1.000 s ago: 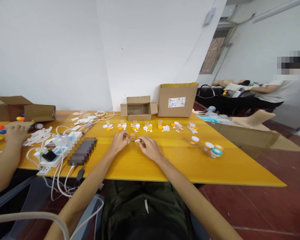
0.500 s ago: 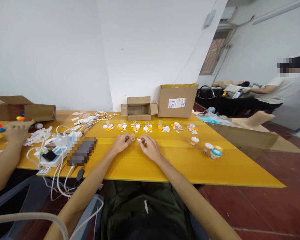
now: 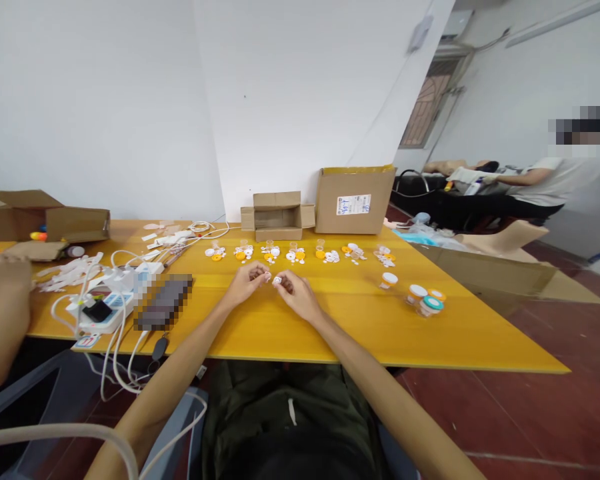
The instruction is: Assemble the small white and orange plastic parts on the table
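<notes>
The hands (image 3: 246, 284) (image 3: 301, 297) have drawn closer together.

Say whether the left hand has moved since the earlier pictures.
Yes: the left hand has moved right, judged against the open box behind it.

Yellow table (image 3: 360, 333) with lidded jars (image 3: 417, 293), cardboard boxes (image 3: 355, 207)

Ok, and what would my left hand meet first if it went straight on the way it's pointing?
Your left hand would probably first meet the small white, dark-dotted, plastic-looking piece pinched in your right hand, though the depth between the two is hard to judge.
</notes>
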The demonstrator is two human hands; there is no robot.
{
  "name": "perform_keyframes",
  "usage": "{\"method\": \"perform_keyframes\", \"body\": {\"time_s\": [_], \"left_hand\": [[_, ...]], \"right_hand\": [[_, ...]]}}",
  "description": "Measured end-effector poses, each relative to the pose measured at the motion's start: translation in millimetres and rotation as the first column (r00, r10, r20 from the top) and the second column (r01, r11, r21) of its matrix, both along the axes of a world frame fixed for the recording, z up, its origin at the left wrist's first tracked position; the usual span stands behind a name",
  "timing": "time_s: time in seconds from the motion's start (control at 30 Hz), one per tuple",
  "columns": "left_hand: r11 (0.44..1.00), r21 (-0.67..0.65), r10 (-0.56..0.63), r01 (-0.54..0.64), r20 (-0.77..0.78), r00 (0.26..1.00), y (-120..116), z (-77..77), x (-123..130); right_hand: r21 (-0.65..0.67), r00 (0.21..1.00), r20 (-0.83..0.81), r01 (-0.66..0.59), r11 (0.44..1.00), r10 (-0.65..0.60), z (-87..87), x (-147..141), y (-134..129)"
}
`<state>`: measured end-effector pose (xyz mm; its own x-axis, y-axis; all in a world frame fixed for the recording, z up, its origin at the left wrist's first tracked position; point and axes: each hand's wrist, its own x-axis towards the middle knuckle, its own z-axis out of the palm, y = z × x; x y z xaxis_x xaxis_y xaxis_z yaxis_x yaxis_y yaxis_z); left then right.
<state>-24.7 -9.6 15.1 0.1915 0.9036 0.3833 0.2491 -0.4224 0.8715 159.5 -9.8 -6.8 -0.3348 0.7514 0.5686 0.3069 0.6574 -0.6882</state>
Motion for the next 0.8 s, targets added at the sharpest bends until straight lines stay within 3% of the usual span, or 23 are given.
{"method": "perform_keyframes", "body": {"time_s": [0.8], "left_hand": [[0.997, -0.030, -0.064, 0.064, 0.015, 0.998, -0.4, -3.2, 4.4]], "right_hand": [[-0.008, 1.000, 0.022, -0.013, 1.000, 0.013, -5.0, 1.9, 4.3]]}}
